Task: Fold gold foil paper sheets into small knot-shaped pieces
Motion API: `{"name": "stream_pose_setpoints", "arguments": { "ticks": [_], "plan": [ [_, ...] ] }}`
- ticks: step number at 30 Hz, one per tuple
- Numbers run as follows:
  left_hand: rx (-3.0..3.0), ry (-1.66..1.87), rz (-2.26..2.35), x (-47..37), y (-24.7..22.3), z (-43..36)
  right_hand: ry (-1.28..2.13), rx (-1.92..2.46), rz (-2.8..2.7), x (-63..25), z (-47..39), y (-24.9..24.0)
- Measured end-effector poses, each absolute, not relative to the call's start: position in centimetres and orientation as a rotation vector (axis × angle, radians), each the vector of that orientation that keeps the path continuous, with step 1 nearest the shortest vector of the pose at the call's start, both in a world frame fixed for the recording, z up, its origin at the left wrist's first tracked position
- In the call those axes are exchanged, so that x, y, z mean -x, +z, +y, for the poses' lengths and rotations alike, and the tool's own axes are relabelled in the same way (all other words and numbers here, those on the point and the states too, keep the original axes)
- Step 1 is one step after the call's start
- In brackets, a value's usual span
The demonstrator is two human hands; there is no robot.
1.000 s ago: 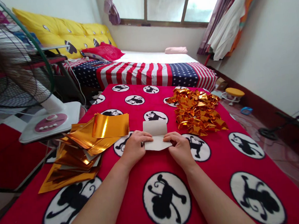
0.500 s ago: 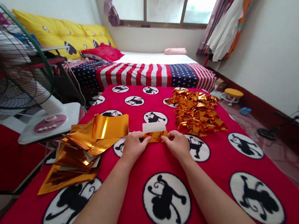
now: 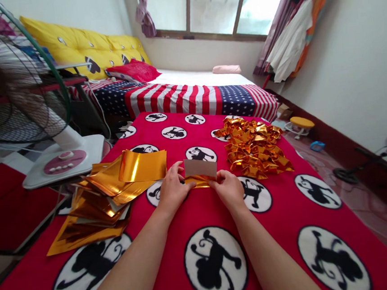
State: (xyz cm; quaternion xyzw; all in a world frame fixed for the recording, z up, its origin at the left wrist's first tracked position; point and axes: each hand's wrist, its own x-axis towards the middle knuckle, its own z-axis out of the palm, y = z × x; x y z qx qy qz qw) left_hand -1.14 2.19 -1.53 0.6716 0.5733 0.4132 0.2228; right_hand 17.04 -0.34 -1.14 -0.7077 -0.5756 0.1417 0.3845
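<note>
A sheet of gold foil paper (image 3: 200, 168) is partly folded in front of me, its pale backing raised above a shiny gold strip. My left hand (image 3: 175, 186) grips the sheet's left end, the thumb lying on the gold strip. At the right end, my right hand (image 3: 229, 187) pinches it with thumb and fingers. Left of my hands lies a loose stack of gold foil sheets (image 3: 143, 165). To the right is a pile of folded gold foil pieces (image 3: 256, 144).
A red cloth with monkey prints (image 3: 274, 255) covers the surface under my hands. An electric fan (image 3: 64, 161) stands at the left edge. Beyond the cloth is a bed with a flag-pattern cover (image 3: 179, 97). A yellow stool (image 3: 302, 123) is on the floor at right.
The sheet's pale back flap has tilted up toward me and now looks greyer and taller, while less of the gold strip shows. My left fingers have lifted slightly along the left edge.
</note>
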Motion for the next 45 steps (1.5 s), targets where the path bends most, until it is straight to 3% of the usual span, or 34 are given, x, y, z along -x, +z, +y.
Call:
{"name": "stream_pose_setpoints", "arguments": {
  "ticks": [10,23,45],
  "plan": [
    [-1.646,1.105,1.305,1.8,-1.2,2.1,0.927,1.252,-1.164,-17.5,-0.4,-1.6],
    [-1.504,1.175,1.292,1.7,-0.4,1.7,0.689,1.504,-1.290,-17.8,-0.7,-1.7],
    [-1.541,1.144,1.344,1.7,-0.8,1.8,0.782,1.494,-1.263,-17.9,-0.6,-1.8]
  ]
}}
